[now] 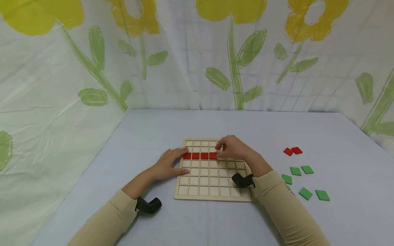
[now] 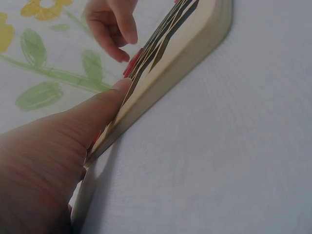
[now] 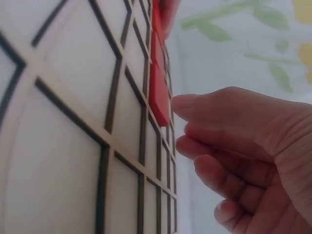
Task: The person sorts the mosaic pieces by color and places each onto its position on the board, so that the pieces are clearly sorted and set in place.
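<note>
A square wooden grid board [image 1: 197, 197] lies on the table, with several red square tiles [image 1: 195, 156] side by side in one row from its left edge. My left hand [image 1: 167, 164] rests on the board's left edge, fingers and thumb spread; in the left wrist view its thumb [image 2: 105, 102] lies over the rim. Over the board, my right hand [image 1: 235, 148] hovers by the rightmost red tile [image 3: 159, 95]. Its fingers are loosely bent with nothing visible between them. The right wrist view shows the thumb tip close to that tile; whether they touch, I cannot tell.
Right of the board lie two loose red tiles [image 1: 297, 150] and several green tiles [image 1: 305, 193], one partly near the right sleeve. Each wrist wears a black camera mount [image 1: 149, 205]. A flower-painted curtain [image 1: 184, 68] hangs behind the white table [image 1: 154, 130].
</note>
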The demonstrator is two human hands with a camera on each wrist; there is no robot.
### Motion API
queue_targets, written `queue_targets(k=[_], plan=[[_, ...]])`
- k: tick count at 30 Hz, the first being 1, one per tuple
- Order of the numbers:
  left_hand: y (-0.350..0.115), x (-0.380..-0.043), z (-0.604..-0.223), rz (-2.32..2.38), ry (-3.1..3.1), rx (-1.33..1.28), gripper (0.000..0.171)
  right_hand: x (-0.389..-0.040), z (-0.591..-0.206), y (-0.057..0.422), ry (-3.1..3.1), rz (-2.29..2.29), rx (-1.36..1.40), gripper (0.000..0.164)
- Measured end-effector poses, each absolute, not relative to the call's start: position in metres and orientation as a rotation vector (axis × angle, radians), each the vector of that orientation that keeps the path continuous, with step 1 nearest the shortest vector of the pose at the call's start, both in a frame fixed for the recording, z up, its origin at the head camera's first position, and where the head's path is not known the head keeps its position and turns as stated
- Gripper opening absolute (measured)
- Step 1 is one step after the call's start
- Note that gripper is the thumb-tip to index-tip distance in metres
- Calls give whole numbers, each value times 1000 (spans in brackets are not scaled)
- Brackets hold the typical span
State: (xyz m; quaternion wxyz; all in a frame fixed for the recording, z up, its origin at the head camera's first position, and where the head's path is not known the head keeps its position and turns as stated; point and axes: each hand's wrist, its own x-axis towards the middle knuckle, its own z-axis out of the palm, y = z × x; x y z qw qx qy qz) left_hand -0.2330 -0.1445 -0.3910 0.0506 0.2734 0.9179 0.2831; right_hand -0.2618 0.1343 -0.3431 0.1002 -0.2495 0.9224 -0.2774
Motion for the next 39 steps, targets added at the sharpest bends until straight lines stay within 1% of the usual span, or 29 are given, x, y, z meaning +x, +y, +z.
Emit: queue_targets(k=[5,14,21,32,39], plan=[[-144,-233,-390,864,2791,831,77,-265,-339,146,2761,-840,-738,26],[-146,-232,-390,869,2789,826,77,-267,-333,166,2784,-883,-650,32],[-145,-231,-390,883,2781,828,77,-269,-327,188,2825,-885,-599,35],[-145,-232,-390,890,2782,837,77,-275,-333,226,2856,-929,-439,38],[-145,-233,-391,884,2786,848,77,-275,-335,253,2842,-980,-256,47]])
